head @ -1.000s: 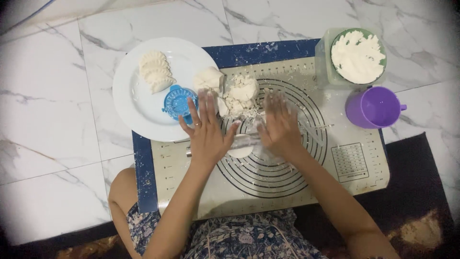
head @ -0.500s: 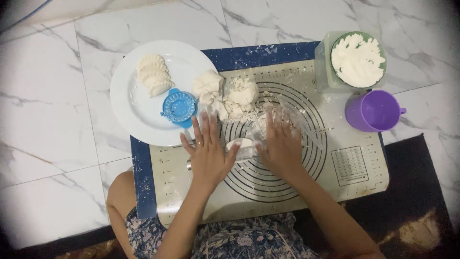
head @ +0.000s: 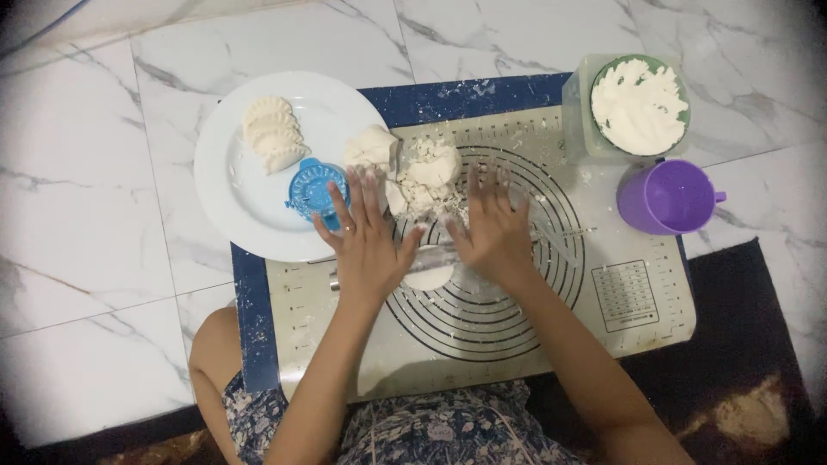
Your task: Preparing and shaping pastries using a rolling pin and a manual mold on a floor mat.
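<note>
Floor (head: 86,258): white marble-look tiles with grey veining, laid in large squares; thin grout lines (head: 142,172) run lengthwise and crosswise. Surface glossy, with soft, even light and no hard shadows. Dark rug (head: 758,344) at lower right, near-black with an ochre-brown patch (head: 758,413) close to the frame corner; its edge meets the tiles on a straight line. A strip of the same dark rug shows along the bottom left edge. Thin bluish cord (head: 43,30) crosses the top left corner. Frame corners vignetted dark. No walls, windows or furniture in view.
</note>
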